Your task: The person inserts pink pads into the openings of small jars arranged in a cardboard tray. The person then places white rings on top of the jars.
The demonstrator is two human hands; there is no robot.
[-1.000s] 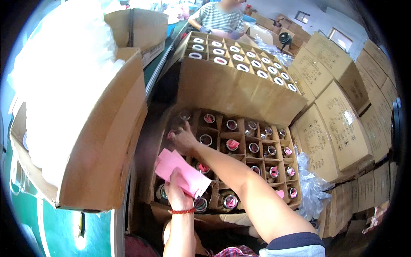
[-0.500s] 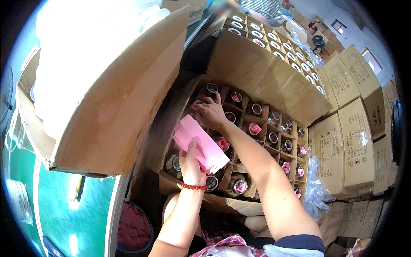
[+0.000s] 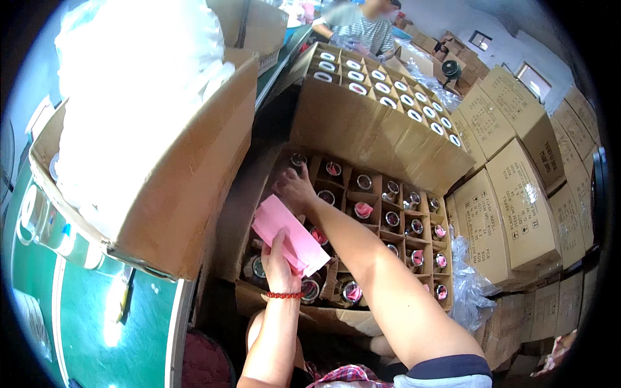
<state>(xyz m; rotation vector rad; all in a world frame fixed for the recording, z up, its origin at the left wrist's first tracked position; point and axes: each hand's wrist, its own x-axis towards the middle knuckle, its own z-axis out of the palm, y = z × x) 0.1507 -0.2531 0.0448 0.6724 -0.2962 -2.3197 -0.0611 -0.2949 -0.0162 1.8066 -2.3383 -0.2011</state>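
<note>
My left hand (image 3: 279,268) grips a stack of pink paper slips (image 3: 291,234) over the near left part of an open cardboard box (image 3: 336,317). Cardboard dividers split this box into cells holding glass flask liners with round silvery mouths. Pink paper pokes out of several, such as one flask liner (image 3: 363,210) near the middle. My right hand (image 3: 296,189) reaches into the far left cells, just below the mouth of a corner flask liner (image 3: 298,159). Its fingers are blurred and in shadow, so what they hold is hidden.
Behind stands a second divided box (image 3: 381,123) full of white-ringed mouths. A large carton (image 3: 187,168) with white plastic wrap sits on the green table (image 3: 149,323) at left. Stacked cartons (image 3: 479,226) and clear plastic (image 3: 469,284) line the right. A person (image 3: 365,29) works beyond.
The view has shifted, so the boxes sit lower and further left, and the far person shows more. My right hand stays at the far left cells; my left still holds the pink slips.
</note>
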